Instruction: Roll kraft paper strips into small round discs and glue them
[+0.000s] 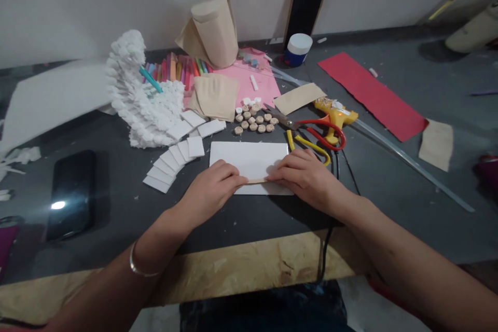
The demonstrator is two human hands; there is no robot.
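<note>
My left hand point(218, 187) and my right hand point(303, 179) pinch the two ends of a thin tan paper strip point(257, 181). The strip looks narrow, perhaps rolled, and lies low across a white rectangular board point(249, 158). Just beyond the board sits a cluster of small tan paper rolls point(252, 123). Left of it, small white rectangles point(171, 161) overlap in a fan. Red-handled scissors point(311, 124) rest beside my right hand, with yellow curved pieces point(311, 148) near their handles. The fingertips hide the strip's ends.
A yellow glue gun point(336, 116) with a long clear glue stick point(416, 158) lies right. A white ruffled piece point(136, 98), tan squares point(216, 96), a tan roll point(218, 31), a blue jar point(299, 51) and red paper point(373, 96) stand farther back. A black phone point(72, 192) lies left.
</note>
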